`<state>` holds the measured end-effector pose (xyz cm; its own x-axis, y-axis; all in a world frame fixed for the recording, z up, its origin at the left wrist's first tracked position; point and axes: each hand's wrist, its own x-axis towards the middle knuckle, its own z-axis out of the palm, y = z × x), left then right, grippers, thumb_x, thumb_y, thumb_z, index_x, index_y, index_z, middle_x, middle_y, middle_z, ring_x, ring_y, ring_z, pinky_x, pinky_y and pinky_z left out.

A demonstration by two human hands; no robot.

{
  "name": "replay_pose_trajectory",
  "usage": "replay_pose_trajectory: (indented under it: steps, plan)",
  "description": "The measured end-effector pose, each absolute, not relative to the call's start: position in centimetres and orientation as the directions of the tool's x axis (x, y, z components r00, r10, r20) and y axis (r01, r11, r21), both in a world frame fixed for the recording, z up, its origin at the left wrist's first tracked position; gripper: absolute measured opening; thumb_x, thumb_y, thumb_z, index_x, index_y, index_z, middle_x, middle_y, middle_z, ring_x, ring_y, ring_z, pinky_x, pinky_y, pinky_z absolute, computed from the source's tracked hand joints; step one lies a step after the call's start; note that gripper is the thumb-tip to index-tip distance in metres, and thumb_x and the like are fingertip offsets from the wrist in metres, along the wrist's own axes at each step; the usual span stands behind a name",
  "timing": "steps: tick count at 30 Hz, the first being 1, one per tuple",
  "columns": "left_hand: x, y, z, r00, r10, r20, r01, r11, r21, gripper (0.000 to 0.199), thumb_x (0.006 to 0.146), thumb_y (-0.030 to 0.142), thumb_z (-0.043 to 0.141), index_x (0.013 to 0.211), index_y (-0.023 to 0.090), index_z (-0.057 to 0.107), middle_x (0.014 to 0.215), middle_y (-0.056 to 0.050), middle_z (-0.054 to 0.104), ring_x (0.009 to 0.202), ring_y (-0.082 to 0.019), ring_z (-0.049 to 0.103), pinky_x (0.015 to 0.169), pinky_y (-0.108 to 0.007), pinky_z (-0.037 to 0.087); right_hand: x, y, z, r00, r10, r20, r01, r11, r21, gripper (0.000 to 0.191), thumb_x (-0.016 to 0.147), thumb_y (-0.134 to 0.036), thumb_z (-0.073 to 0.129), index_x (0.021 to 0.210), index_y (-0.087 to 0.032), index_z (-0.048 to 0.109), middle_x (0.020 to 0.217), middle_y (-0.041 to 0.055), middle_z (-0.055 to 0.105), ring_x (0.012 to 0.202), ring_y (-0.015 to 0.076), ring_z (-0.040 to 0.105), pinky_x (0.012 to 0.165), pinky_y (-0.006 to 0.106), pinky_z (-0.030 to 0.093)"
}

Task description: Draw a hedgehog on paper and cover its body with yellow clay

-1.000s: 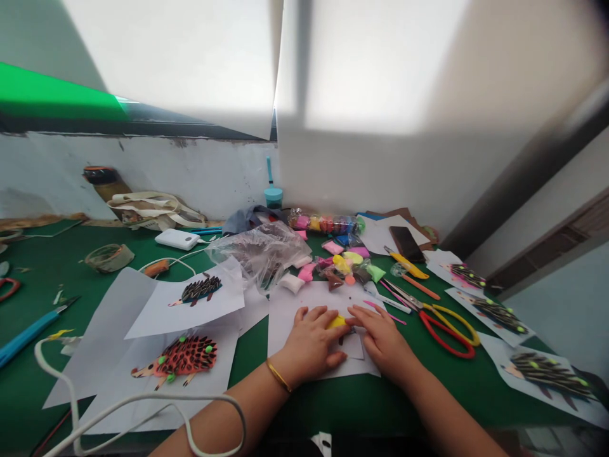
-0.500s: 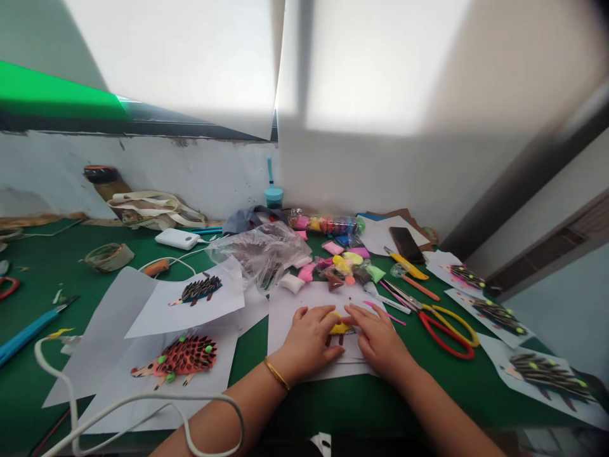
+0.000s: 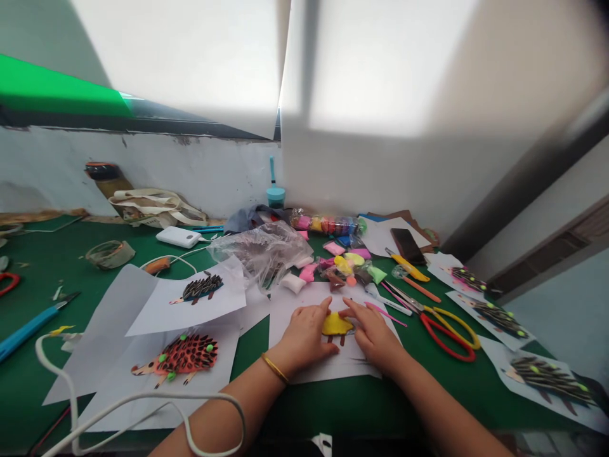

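Note:
A flattened patch of yellow clay (image 3: 337,324) lies on a white paper sheet (image 3: 304,368), with two small brown legs below it. My left hand (image 3: 307,333) rests at the patch's left side, fingers stretched and thumb apart, a gold bangle on its wrist. From the right, my right hand (image 3: 373,330) reaches its spread fingers to the upper right edge of the clay. Both hands appear to touch the clay or the paper beside it, and neither grips anything. Part of the drawing under my right hand is hidden.
Several clay packets (image 3: 342,263) lie behind the sheet beside a crumpled plastic bag (image 3: 266,251). Scissors (image 3: 445,327), a yellow cutter (image 3: 409,265) and a phone (image 3: 407,245) are on the right. Finished hedgehog pictures (image 3: 188,358) flank both sides. A white cable (image 3: 143,398) loops at front left.
My hands have drawn apart a little, uncovering more of the yellow clay between them. Their fingers have lifted off its middle. The view has shifted slightly.

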<state>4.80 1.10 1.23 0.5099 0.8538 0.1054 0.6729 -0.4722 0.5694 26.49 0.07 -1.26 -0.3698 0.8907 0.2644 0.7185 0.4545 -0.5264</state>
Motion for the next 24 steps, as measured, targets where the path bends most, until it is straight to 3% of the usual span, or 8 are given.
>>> replay_pose_trajectory:
  steps: [4, 9, 17, 24]
  plan:
    - [4.9, 1.0, 1.2, 0.51, 0.854, 0.108, 0.682, -0.477, 0.554, 0.101, 0.066, 0.042, 0.079, 0.149, 0.021, 0.025, 0.132, -0.012, 0.057, 0.124, -0.032, 0.051, 0.106, -0.049, 0.033, 25.9, 0.7, -1.0, -0.381, 0.901, 0.209, 0.716, 0.431, -0.549, 0.074, 0.075, -0.008, 0.038, 0.147, -0.024, 0.031, 0.133, 0.0062, 0.06, 0.132, 0.0206, 0.046, 0.116, 0.057, 0.018]
    - [4.9, 1.0, 1.2, 0.516, 0.851, 0.101, 0.689, -0.482, 0.541, 0.101, 0.067, 0.041, 0.078, 0.149, 0.019, 0.024, 0.136, -0.014, 0.054, 0.127, -0.032, 0.049, 0.106, -0.05, 0.034, 25.7, 1.3, -1.3, -0.373, 0.908, 0.191, 0.711, 0.412, -0.57, 0.072, 0.074, -0.009, 0.038, 0.145, -0.023, 0.035, 0.126, 0.0074, 0.063, 0.125, 0.0217, 0.052, 0.115, 0.058, 0.018]
    - [4.8, 1.1, 0.7, 0.513, 0.849, 0.13, 0.685, -0.495, 0.535, 0.1, 0.067, 0.042, 0.078, 0.149, 0.021, 0.024, 0.134, -0.014, 0.055, 0.125, -0.032, 0.05, 0.106, -0.049, 0.033, 25.6, 1.4, -1.1, -0.4, 0.902, 0.164, 0.703, 0.417, -0.576, 0.077, 0.073, -0.008, 0.038, 0.147, -0.026, 0.032, 0.131, 0.0061, 0.061, 0.129, 0.022, 0.049, 0.116, 0.06, 0.013]
    - [4.8, 0.9, 1.4, 0.53, 0.84, 0.115, 0.67, -0.498, 0.55, 0.098, 0.068, 0.04, 0.079, 0.148, 0.023, 0.025, 0.132, -0.011, 0.057, 0.124, -0.031, 0.051, 0.106, -0.048, 0.033, 26.4, 1.1, -1.7, -0.349, 0.914, 0.209, 0.689, 0.401, -0.604, 0.071, 0.077, -0.01, 0.037, 0.147, -0.023, 0.033, 0.126, 0.006, 0.065, 0.129, 0.0214, 0.05, 0.116, 0.059, 0.016]
